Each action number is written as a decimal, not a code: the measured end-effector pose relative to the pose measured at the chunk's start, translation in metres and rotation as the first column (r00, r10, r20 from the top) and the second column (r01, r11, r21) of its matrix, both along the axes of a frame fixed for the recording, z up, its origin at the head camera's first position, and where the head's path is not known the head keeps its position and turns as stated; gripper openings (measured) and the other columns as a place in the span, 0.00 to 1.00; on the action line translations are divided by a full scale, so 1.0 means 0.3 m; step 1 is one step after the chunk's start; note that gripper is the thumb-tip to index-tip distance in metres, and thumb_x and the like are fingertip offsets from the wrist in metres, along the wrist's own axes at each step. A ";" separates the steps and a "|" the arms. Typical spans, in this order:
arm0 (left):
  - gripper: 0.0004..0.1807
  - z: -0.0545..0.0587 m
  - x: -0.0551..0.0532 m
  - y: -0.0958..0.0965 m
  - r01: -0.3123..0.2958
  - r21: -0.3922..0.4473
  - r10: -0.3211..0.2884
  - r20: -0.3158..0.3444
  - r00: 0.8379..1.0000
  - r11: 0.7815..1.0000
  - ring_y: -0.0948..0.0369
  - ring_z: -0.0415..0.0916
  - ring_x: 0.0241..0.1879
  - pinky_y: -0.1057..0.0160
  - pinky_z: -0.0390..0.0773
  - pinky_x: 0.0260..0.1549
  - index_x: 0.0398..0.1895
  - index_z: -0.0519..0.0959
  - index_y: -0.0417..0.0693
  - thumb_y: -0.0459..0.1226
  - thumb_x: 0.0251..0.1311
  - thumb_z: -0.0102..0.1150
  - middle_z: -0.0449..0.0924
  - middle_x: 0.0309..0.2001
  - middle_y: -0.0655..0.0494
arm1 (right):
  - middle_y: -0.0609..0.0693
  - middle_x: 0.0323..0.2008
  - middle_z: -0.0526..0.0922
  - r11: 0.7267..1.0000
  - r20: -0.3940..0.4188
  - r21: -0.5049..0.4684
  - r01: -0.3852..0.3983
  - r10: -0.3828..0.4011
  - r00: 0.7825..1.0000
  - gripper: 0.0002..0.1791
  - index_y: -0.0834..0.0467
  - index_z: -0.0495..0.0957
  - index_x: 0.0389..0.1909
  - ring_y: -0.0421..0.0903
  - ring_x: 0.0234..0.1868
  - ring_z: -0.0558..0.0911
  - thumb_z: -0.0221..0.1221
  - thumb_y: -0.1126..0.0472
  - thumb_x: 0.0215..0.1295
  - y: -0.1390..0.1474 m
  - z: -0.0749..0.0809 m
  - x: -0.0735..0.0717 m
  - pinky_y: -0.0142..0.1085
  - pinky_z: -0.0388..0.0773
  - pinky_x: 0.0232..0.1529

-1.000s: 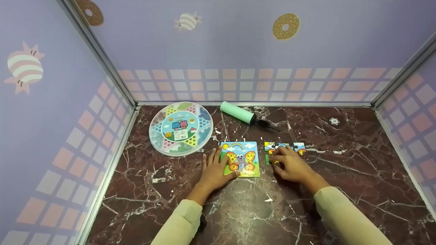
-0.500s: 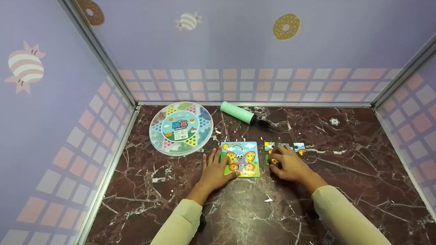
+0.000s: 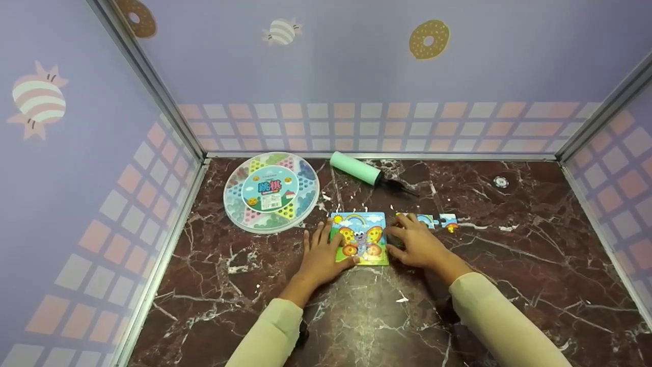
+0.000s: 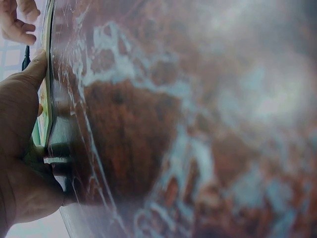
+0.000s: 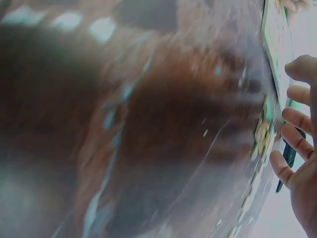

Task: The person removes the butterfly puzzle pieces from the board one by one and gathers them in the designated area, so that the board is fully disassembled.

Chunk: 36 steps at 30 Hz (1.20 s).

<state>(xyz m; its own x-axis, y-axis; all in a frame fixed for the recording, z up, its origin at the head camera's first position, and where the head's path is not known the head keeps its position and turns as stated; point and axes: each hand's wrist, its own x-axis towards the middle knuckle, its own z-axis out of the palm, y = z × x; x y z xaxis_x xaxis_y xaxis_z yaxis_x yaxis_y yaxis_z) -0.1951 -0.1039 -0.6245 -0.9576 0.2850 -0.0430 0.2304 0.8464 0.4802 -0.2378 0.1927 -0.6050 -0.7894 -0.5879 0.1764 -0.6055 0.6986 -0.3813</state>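
A square butterfly jigsaw puzzle board [image 3: 362,223] lies flat on the dark marbled tabletop. My left hand [image 3: 318,261] rests on its left side, fingers spread and thumb on the front edge; the left wrist view shows that thumb against the board's rim [image 4: 48,94]. My right hand [image 3: 422,245] is low beside the board, with fingertips right at its right edge. In the right wrist view its fingers look extended, with nothing visible between them. Loose jigsaw pieces include a rainbow piece [image 3: 426,220] and a cloud piece [image 3: 449,222]; other pieces are partly hidden beneath the right hand.
A round Chinese checkers set [image 3: 271,193] lies at the back left. Behind the puzzle is a mint-green hand pump [image 3: 355,168] with a black end. A small round chip [image 3: 501,182] sits at the back right. Purple patterned walls [image 3: 356,66] enclose the table.
My right hand has moved left from over the loose pieces to the board's right edge, uncovering the rainbow piece. My left hand and the board have stayed put.
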 end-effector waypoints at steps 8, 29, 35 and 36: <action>0.29 0.001 0.001 0.001 -0.001 0.003 0.001 0.001 1.000 1.000 0.35 0.46 0.89 0.23 0.39 0.84 0.51 0.77 0.53 0.67 0.71 0.64 0.47 0.91 0.37 | 0.56 0.57 0.82 1.000 -0.005 0.013 -0.017 0.017 1.000 0.22 0.52 0.88 0.63 0.60 0.57 0.77 0.72 0.48 0.73 -0.078 -0.003 -0.014 0.65 0.81 0.54; 0.31 0.012 0.003 0.002 -0.008 -0.010 0.008 0.029 1.000 1.000 0.37 0.44 0.90 0.25 0.38 0.85 0.55 0.79 0.53 0.68 0.71 0.62 0.45 0.92 0.41 | 0.57 0.66 0.81 0.996 0.025 0.050 -0.080 0.079 0.997 0.24 0.56 0.85 0.66 0.60 0.60 0.76 0.72 0.50 0.75 -0.176 0.000 -0.024 0.71 0.81 0.59; 0.31 -0.004 -0.003 -0.003 -0.007 -0.001 0.007 0.021 1.000 1.000 0.37 0.43 0.90 0.25 0.37 0.85 0.55 0.79 0.53 0.68 0.71 0.62 0.45 0.92 0.41 | 0.57 0.67 0.81 0.996 0.069 0.075 -0.053 0.048 0.996 0.26 0.55 0.84 0.68 0.60 0.62 0.75 0.72 0.50 0.75 -0.194 0.019 -0.026 0.73 0.79 0.60; 0.31 -0.006 -0.004 -0.004 -0.006 -0.002 0.006 0.018 1.000 1.000 0.37 0.44 0.90 0.25 0.38 0.85 0.55 0.79 0.53 0.68 0.71 0.62 0.45 0.92 0.41 | 0.58 0.67 0.80 0.996 0.075 0.078 -0.047 0.042 0.996 0.26 0.55 0.84 0.68 0.60 0.62 0.75 0.72 0.50 0.75 -0.197 0.022 -0.026 0.73 0.79 0.60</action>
<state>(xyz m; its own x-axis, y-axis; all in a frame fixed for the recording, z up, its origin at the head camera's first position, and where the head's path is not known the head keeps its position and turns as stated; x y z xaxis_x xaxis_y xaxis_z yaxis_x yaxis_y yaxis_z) -0.1963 -0.1050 -0.6262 -0.9584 0.2789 -0.0602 0.2166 0.8486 0.4827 -0.2457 0.1335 -0.5983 -0.7713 -0.6326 0.0700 -0.6091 0.7017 -0.3698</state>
